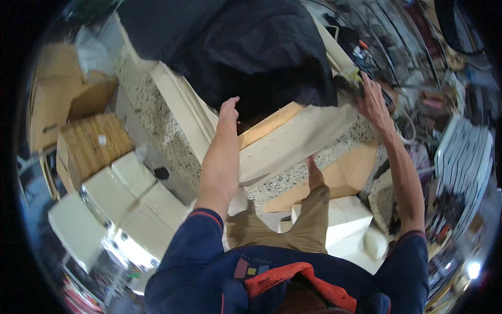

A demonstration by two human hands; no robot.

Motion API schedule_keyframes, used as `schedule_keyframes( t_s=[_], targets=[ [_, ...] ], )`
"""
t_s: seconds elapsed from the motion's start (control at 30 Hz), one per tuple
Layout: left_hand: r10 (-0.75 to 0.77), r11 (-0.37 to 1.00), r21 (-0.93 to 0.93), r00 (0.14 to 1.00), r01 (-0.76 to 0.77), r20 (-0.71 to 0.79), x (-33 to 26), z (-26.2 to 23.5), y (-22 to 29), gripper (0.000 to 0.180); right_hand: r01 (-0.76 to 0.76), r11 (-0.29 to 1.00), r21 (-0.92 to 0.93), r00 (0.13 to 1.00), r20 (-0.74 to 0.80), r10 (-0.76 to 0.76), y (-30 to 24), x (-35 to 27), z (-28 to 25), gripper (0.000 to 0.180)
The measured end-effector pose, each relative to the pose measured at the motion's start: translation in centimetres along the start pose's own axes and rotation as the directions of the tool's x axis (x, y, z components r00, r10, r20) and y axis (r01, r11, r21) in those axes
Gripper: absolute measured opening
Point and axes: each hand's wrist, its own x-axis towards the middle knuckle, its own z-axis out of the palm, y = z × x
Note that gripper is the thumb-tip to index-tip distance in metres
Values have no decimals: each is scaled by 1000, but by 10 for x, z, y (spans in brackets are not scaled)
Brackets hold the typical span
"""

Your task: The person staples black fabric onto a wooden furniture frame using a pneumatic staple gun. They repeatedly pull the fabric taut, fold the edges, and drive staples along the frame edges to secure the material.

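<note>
A cream upholstered furniture piece (293, 141) lies in front of me with its underside up. Black cloth (251, 47) drapes over it, rumpled, and a bare wooden rail (269, 125) shows along its near side. Small staple-like marks run in a line across the cream cover. At the near left edge of the cloth, my left hand (229, 111) has its fingers bent around the fabric; part of them is hidden. My right hand (370, 97) closes around a dark hand tool with a yellow part (349, 78) at the right corner of the piece; blur hides its exact kind.
Cream padded blocks (141, 214) and cardboard boxes (55, 94) stand at the left. White cushion-like pieces (345, 220) and a brown cardboard sheet (340, 172) lie near my legs. A stack of pale slatted parts (463, 172) and clutter fill the right side. The floor is speckled.
</note>
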Motion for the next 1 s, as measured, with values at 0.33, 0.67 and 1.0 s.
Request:
schedule_keyframes(
  t_s=[0.33,0.67,1.0],
  targets=[
    [155,902,-369,966,-223,-206,43,-16,35,67,62,923,380,996,34,-81,29,9,-18,56],
    [667,578,-437,708,-689,-234,-151,-10,9,41,160,924,348,940,231,-250,-65,9,11,44],
    [677,606,-504,731,-616,-80,-214,-170,-32,28,372,838,399,897,-387,-213,-41,40,-87,13]
  ],
)
